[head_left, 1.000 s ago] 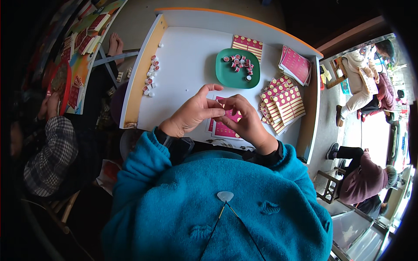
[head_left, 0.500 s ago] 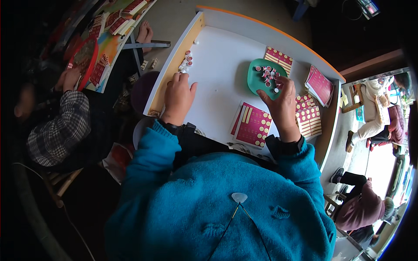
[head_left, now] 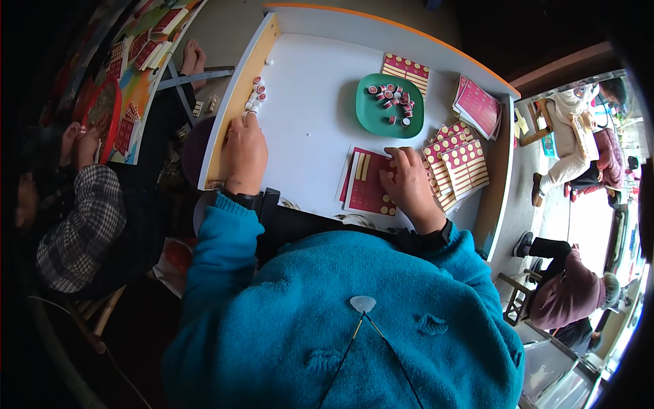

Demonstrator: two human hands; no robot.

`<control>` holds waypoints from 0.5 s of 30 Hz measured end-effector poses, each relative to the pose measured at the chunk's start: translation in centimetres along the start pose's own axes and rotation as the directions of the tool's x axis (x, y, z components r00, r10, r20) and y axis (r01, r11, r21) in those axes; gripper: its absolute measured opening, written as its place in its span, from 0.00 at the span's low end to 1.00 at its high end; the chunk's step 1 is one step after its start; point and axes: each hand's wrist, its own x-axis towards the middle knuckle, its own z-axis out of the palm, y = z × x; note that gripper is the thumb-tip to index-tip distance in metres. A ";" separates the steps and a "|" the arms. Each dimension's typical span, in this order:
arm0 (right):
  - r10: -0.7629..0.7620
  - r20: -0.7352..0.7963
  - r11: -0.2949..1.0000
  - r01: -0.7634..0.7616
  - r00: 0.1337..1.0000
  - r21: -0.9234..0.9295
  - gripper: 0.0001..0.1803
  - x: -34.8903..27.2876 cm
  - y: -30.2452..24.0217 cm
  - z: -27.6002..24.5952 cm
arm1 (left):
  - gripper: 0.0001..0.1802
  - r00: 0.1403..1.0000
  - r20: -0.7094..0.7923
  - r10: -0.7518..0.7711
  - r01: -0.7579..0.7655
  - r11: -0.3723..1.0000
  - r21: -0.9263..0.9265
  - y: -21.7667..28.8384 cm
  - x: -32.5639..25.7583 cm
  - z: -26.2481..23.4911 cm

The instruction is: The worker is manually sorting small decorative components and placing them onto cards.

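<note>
The person's left hand (head_left: 245,153) lies palm down at the left edge of a white table (head_left: 306,123), its fingertips (head_left: 248,117) touching the near end of a small cluster of red-and-white caps (head_left: 255,95); the fingers are loosely curled over the caps, and whether any cap is actually pinched I cannot tell. The right hand (head_left: 409,184) rests flat and spread on a dark pink card (head_left: 364,194) with yellow stripes and dots, pressing it to the table rather than gripping it. Just right of that hand sits a fanned stack of similar dotted cards (head_left: 463,167). Beyond it, toward the far side of the table, a green square tray (head_left: 371,116) holds more loose red-and-white caps, with another striped card (head_left: 407,68) behind it and a pink stack (head_left: 479,105) to its right. The person wears a teal sweater (head_left: 340,320). To the left, apart from the table, another person in a checked sleeve (head_left: 82,225) sits by a colourful board.
</note>
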 end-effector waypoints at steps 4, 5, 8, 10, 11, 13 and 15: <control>-0.080 0.003 0.992 0.080 0.997 -0.096 0.18 0.1 -0.5 0.7 | 0.06 0.998 -0.015 0.060 -0.060 0.997 0.050 -0.3 -0.6 0.0; -0.100 0.015 0.988 0.101 0.995 -0.116 0.18 0.2 -0.6 0.9 | 0.08 0.997 -0.009 0.080 -0.080 0.997 0.015 -0.4 -0.6 0.1; -0.122 0.031 0.983 0.125 0.992 -0.133 0.18 0.2 -0.4 1.3 | 0.12 0.992 -0.001 0.122 -0.122 0.991 -0.058 0.2 -0.7 -0.1; -0.135 0.047 0.983 0.139 0.990 -0.120 0.17 0.2 -0.3 1.6 | 0.10 0.950 -0.168 0.262 -0.310 0.854 -0.418 2.4 -1.6 -0.6; -0.132 0.047 0.983 0.137 0.990 -0.119 0.17 0.2 -0.3 1.7 | 0.11 0.943 -0.150 0.296 -0.329 0.781 -0.530 3.9 -2.1 -0.5; -0.144 0.029 0.984 0.147 0.989 -0.105 0.17 0.2 -0.1 1.7 | 0.11 0.914 -0.113 0.390 -0.352 0.622 -0.700 7.3 -3.1 -0.5; -0.146 0.018 0.984 0.147 0.989 -0.101 0.17 0.1 0.1 1.7 | 0.11 0.887 -0.094 0.452 -0.356 0.541 -0.762 9.6 -3.6 -0.1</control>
